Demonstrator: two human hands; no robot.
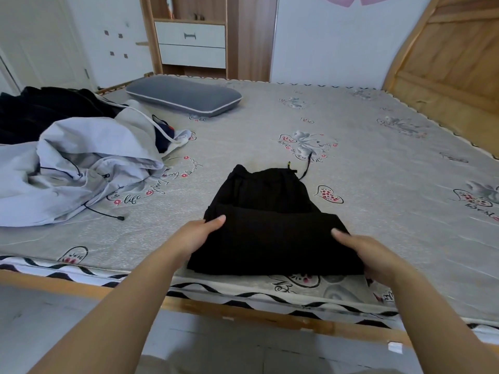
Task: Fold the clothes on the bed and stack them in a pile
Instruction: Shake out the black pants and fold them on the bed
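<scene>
Black garment (270, 225), folded, lies at the near edge of the bed (351, 147), a drawstring trailing from its far end. Left hand (198, 233) grips the garment's left edge, thumb on top, fingers tucked beneath. Right hand (364, 252) grips the right edge likewise. Unfolded pale grey jacket (81, 168) heaped well to the left, dark clothes (40, 109) behind it. Grey pillow (183, 97) at the far side.

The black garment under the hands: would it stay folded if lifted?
The black garment is probably floppy: it lies in soft layers, so unsupported ends would sag. Its loose cord would likely dangle. It seems light.
</scene>
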